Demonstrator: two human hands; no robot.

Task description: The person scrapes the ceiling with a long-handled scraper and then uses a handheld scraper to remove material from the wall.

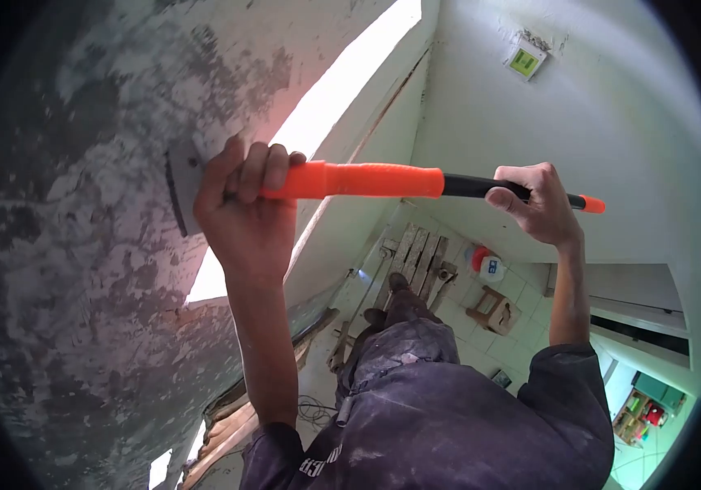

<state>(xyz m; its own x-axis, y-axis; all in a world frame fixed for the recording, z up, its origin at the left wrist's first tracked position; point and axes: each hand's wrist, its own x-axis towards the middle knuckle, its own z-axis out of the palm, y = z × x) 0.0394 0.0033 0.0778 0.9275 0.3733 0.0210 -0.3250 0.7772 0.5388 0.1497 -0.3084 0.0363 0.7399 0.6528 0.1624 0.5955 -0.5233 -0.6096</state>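
A long-handled scraper (367, 179) with an orange and black handle lies across the view. My left hand (254, 192) is wrapped round the orange grip near the blade end. Farther along, my right hand (540, 200) is closed round the black part of the shaft, close to its orange end cap. The wide grey blade (181, 186) is at the patchy wall (73, 269), partly behind my left hand; whether its edge touches the surface cannot be made out.
Below are a slatted wooden platform (420, 260), with my feet by it, a small wooden stool (493, 310) and a white container (491, 269). A bright window opening (342, 82) is beside the wall. Shelves with goods (634, 418) stand at lower right.
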